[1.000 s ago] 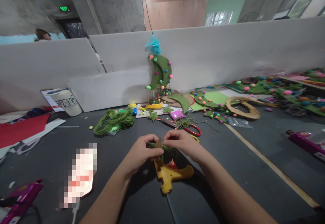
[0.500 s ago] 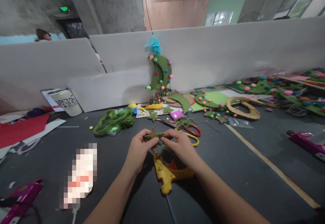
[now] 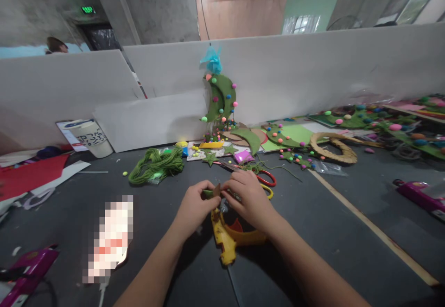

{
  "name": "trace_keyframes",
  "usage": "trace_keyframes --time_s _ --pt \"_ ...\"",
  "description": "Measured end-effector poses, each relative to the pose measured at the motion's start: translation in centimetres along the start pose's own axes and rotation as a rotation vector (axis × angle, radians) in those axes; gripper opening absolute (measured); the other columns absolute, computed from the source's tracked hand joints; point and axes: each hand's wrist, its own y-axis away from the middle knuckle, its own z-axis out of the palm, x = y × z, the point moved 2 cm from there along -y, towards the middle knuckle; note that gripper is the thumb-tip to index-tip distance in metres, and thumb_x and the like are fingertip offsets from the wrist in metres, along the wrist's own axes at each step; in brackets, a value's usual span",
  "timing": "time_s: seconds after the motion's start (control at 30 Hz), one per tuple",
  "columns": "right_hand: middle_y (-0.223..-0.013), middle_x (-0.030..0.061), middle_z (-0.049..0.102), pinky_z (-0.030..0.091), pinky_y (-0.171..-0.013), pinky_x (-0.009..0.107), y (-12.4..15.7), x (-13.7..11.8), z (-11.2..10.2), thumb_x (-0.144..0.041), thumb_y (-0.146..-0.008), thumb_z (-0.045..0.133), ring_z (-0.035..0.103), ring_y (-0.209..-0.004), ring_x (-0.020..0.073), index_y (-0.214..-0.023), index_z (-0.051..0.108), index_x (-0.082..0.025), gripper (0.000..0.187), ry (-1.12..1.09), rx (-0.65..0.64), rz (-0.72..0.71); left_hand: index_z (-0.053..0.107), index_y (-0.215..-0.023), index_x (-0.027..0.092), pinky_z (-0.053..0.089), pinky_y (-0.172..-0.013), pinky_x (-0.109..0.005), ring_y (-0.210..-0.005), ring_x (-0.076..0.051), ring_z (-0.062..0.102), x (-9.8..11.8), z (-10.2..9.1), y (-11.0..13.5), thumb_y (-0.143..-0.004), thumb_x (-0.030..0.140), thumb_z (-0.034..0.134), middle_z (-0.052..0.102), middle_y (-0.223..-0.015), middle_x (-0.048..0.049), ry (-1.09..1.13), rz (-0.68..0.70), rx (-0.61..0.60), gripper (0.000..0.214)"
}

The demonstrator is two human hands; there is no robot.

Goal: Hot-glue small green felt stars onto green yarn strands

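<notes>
- Left hand [image 3: 196, 207]: fingers pinched on felt piece [image 3: 207, 194], thumb on near side.
- Right hand [image 3: 248, 198]: fingers bent and bunched, tips at right edge of same piece; grip or mere touch, cannot tell.
- Felt piece: between both hands, over bench [image 3: 333, 251]. Green, with brown card point [image 3: 217, 190] upright near middle. Full outline hidden by fingers.
- Glue gun [image 3: 225, 239]: yellow, red trigger [image 3: 237, 226], lying on bench on near side of hands. Nozzle end toward left fingertips; handle running right, partly hidden by right arm. Glue stick [image 3: 233, 286] out of rear end.
- Just beyond right hand: red handle [image 3: 267, 177] and yellow handle [image 3: 267, 192] of scissors, partly covered.
- Further back, left to right: cup [image 3: 93, 142], green yarn [image 3: 156, 165], felt star [image 3: 210, 159], pink packet [image 3: 243, 157], straw ring [image 3: 344, 153].
- Against white panel [image 3: 295, 75]: green moon [image 3: 225, 84] with pompoms [image 3: 235, 104], blue bow [image 3: 212, 61] at top.
- Near left: purple tool [image 3: 33, 267]; beside it, pixelated object [image 3: 111, 239] with white cable [image 3: 102, 291].
- Far right: second purple tool [image 3: 420, 195].
</notes>
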Motion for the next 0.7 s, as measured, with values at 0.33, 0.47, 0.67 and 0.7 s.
trace_keyframes --time_s 0.33,0.47,0.67,0.7 --pt "-0.063 -0.0036 0.055 0.037 -0.060 0.023 0.2 2.6 0.7 -0.025 -0.072 0.063 0.048 -0.060 0.0101 -0.070 0.063 -0.016 0.009 -1.030 -0.257 0.485 0.056 -0.068 0.017 0.032 -0.048 -0.019 -0.047 -0.007 0.043 0.0 0.7 0.5 -0.065 0.020 0.066 0.049 -0.056 0.0059 0.362 -0.025 -0.231 0.011" --pt "-0.059 -0.0044 0.051 0.035 -0.057 0.022 0.1 2.6 1.4 -0.027 -0.071 0.063 0.044 -0.055 0.0084 -0.069 0.061 -0.015 0.012 -1.103 -0.223 0.541 0.057 -0.070 0.017 0.037 -0.052 -0.019 -0.054 -0.007 0.047 0.1 0.8 0.4 -0.065 0.018 0.067 0.052 -0.061 0.0045 0.492 0.013 -0.124 0.010" --pt "-0.057 -0.0031 0.051 0.035 -0.053 0.023 0.0 2.3 2.3 -0.029 -0.073 0.058 0.045 -0.053 0.0101 -0.068 0.061 -0.015 0.015 -0.776 -0.281 0.469 0.056 -0.071 0.015 0.038 -0.048 -0.017 -0.053 -0.006 0.053 0.3 0.2 0.3 -0.063 0.019 0.068 0.064 -0.077 -0.0014 0.728 -0.103 0.015 0.014" --pt "-0.059 -0.0020 0.054 0.036 -0.054 0.023 0.0 2.5 2.4 -0.027 -0.074 0.056 0.047 -0.055 0.0113 -0.069 0.062 -0.016 0.013 -0.669 -0.256 0.429 0.055 -0.069 0.015 0.037 -0.048 -0.016 -0.053 -0.005 0.052 0.3 0.0 0.2 -0.063 0.018 0.068 0.065 -0.076 -0.0017 0.756 -0.124 0.035 0.015"
